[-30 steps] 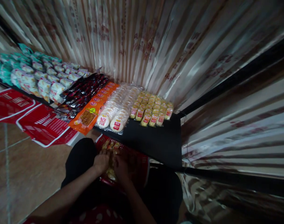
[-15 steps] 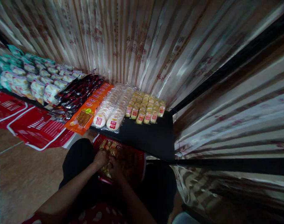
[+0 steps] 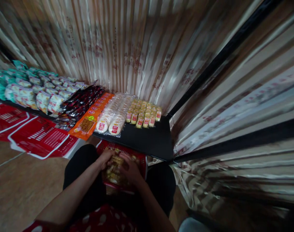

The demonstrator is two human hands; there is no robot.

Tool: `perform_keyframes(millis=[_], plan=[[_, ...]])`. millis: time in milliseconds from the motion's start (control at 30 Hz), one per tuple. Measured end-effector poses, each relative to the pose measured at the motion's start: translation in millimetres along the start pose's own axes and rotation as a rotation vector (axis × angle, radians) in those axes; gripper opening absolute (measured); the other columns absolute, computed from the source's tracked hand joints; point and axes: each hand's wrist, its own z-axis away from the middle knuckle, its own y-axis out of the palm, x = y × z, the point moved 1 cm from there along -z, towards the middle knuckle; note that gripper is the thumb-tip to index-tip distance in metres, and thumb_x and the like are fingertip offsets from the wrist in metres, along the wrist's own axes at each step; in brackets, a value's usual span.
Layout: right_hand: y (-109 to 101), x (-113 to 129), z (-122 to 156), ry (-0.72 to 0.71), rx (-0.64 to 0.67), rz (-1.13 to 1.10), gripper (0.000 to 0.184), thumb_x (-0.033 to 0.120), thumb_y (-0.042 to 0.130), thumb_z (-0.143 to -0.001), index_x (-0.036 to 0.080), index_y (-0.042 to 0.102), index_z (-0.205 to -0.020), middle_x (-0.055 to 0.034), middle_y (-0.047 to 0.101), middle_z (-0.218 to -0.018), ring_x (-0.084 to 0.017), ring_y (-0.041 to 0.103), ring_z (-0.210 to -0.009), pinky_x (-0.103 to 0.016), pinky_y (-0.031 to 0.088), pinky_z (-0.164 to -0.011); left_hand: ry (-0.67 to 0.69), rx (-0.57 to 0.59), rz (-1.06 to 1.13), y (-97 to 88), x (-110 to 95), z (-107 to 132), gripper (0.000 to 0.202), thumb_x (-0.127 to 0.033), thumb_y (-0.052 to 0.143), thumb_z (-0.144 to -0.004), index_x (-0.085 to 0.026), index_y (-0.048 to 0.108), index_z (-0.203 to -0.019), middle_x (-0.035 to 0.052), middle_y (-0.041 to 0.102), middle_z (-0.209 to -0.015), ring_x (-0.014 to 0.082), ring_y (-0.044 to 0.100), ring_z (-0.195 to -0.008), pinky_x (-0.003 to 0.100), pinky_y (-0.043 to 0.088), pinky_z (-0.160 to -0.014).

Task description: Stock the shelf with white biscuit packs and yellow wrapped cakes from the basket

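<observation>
Both my hands reach into a red basket (image 3: 142, 161) on my lap, filled with several small yellow snack packets (image 3: 113, 172). My left hand (image 3: 105, 158) curls over packets at the basket's left side. My right hand (image 3: 130, 169) lies on the packets with its fingers bent around some. On the black shelf (image 3: 149, 141) just beyond the basket lie rows of yellow snack packets (image 3: 144, 114), round white cakes (image 3: 110, 120) and orange packs (image 3: 89, 119).
Farther left on the shelf are dark red packets (image 3: 83, 101) and white-and-green bags (image 3: 28, 91). Red baskets (image 3: 40, 138) lie on the brown tiled floor at left. A striped curtain (image 3: 137, 48) hangs behind and to the right of the shelf.
The camera view has shifted down and right. My hands stay in the basket; my right hand has spread further right over the packets.
</observation>
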Motion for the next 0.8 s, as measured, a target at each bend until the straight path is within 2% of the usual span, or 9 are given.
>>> perform_keyframes(millis=[100,200,367,500,633,700,800], plan=[[-14.4,5.5,-0.7,0.037,-0.068,-0.001,0.034,0.032,0.055,-0.078,0.025,0.061,-0.111,-0.0056,0.062,-0.113,-0.019,0.058,-0.103,-0.035,0.045,-0.09,-0.048,0.075,0.07,9.7,-1.6,7.6,0.019,-0.031,0.055,-0.071,-0.013,0.054,-0.077,-0.0028,0.052,-0.053,0.0029,0.037,-0.035,0.013,0.017,-0.033],[-24.2,5.8,-3.7,0.135,-0.177,-0.066,0.031,0.035,0.052,-0.079,0.023,0.064,-0.105,-0.0044,0.067,-0.102,-0.017,0.063,-0.087,-0.028,0.051,-0.074,-0.105,0.139,0.115,20.7,-3.1,15.4,0.028,-0.039,0.051,-0.077,-0.011,0.055,-0.075,0.0009,0.055,-0.052,0.0043,0.042,-0.036,0.012,0.02,-0.032],[-38.5,2.6,-6.9,0.253,-0.295,-0.233,0.034,0.043,0.051,-0.078,0.02,0.065,-0.098,-0.0045,0.069,-0.09,-0.018,0.064,-0.08,-0.028,0.051,-0.07,-0.179,0.263,0.244,35.4,-11.1,29.0,0.043,-0.047,0.041,-0.083,-0.008,0.059,-0.078,0.0048,0.059,-0.054,0.0067,0.049,-0.039,0.013,0.028,-0.033],[-50.9,-2.5,-5.9,0.336,-0.365,-0.332,0.04,0.052,0.051,-0.076,0.018,0.064,-0.092,-0.0022,0.068,-0.075,-0.016,0.062,-0.065,-0.024,0.048,-0.054,-0.093,0.337,0.216,41.0,-23.5,41.4,0.038,-0.044,0.045,-0.081,-0.008,0.059,-0.081,0.0038,0.06,-0.057,0.0063,0.051,-0.041,0.013,0.028,-0.035],[-60.7,-6.6,-6.3,0.377,-0.424,-0.365,0.045,0.061,0.051,-0.073,0.017,0.062,-0.075,0.0003,0.062,-0.06,-0.013,0.057,-0.053,-0.022,0.044,-0.048,0.042,0.368,0.134,47.8,-33.9,49.0,0.033,-0.041,0.059,-0.073,-0.011,0.06,-0.087,0.002,0.062,-0.065,0.0052,0.053,-0.046,0.012,0.028,-0.036],[-62.1,-6.9,-6.7,0.414,-0.44,-0.396,0.048,0.064,0.049,-0.072,0.017,0.061,-0.072,-0.0001,0.062,-0.059,-0.014,0.057,-0.052,-0.023,0.044,-0.048,0.128,0.361,0.105,53.1,-37.9,50.1,0.031,-0.038,0.064,-0.069,-0.012,0.06,-0.084,0.0019,0.062,-0.068,0.0048,0.054,-0.049,0.012,0.03,-0.038],[-60.0,-7.3,-5.7,0.445,-0.467,-0.471,0.05,0.066,0.047,-0.072,0.018,0.061,-0.078,-0.0018,0.064,-0.064,-0.015,0.059,-0.052,-0.025,0.046,-0.048,0.27,0.328,0.051,62.3,-43.7,49.6,0.031,-0.036,0.067,-0.065,-0.012,0.059,-0.082,0.0013,0.062,-0.071,0.0055,0.054,-0.052,0.013,0.035,-0.042]])
